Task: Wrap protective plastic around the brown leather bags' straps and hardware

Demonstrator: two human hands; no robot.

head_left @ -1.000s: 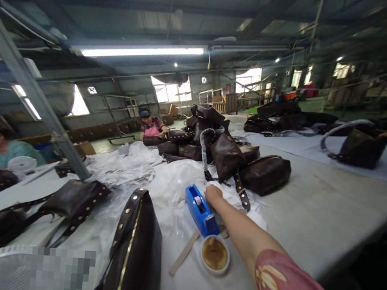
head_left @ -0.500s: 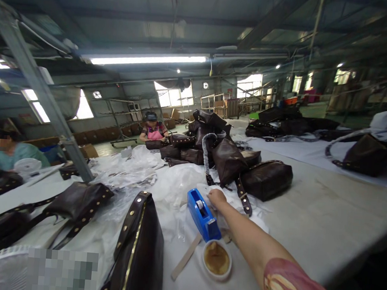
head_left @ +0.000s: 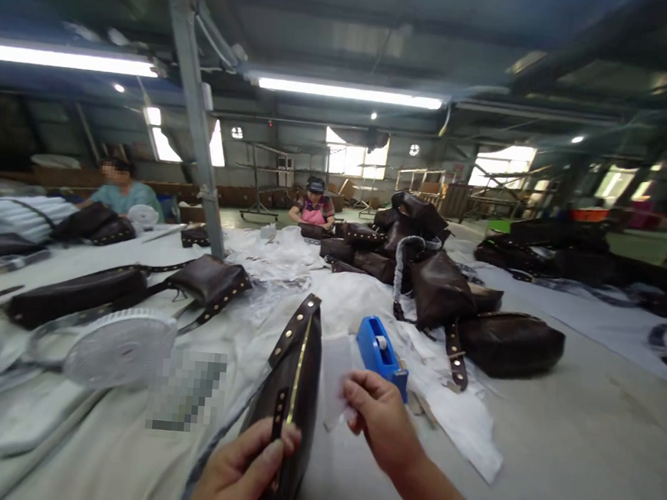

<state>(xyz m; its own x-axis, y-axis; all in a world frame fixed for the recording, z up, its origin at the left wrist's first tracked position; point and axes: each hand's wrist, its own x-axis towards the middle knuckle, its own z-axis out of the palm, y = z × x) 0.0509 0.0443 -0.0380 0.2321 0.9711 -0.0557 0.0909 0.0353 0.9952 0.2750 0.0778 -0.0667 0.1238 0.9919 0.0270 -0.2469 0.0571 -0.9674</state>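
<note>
Two bare hands low over the tabletop point(head_left: 597, 425), both nearly closed. Left hand point(head_left: 241, 466) has thumb and fingers pressed together on a studded strap point(head_left: 279, 407) of a dark bag point(head_left: 270, 384); bag stands on its narrow side at center front, brass zip point(head_left: 299, 370) facing up, far end pointing away. Right hand point(head_left: 383, 423) curled, thumb and forefinger pinched on a translucent sheet point(head_left: 336, 373), exact contact blurred. Sheet sits just right of the bag, narrow gap between. Blue tape dispenser point(head_left: 383, 360) just beyond the right hand, a tight spot. White wrapping point(head_left: 475, 431) spreads right of the dispenser, ragged edge toward the near side. Bag pile point(head_left: 437, 289) behind, its rightmost bag point(head_left: 511, 346) lying on its side. Most room: bare surface right of the wrapping, running to the near right; table edge there too dark to trace. Left is tighter: round white grille point(head_left: 121, 347), pixelated patch, more dark bags point(head_left: 209, 280), metal post point(head_left: 191, 115) farther back. Person in pink apron point(head_left: 314, 214) across, another in teal point(head_left: 138, 198) far left, both well apart from the hands.
</note>
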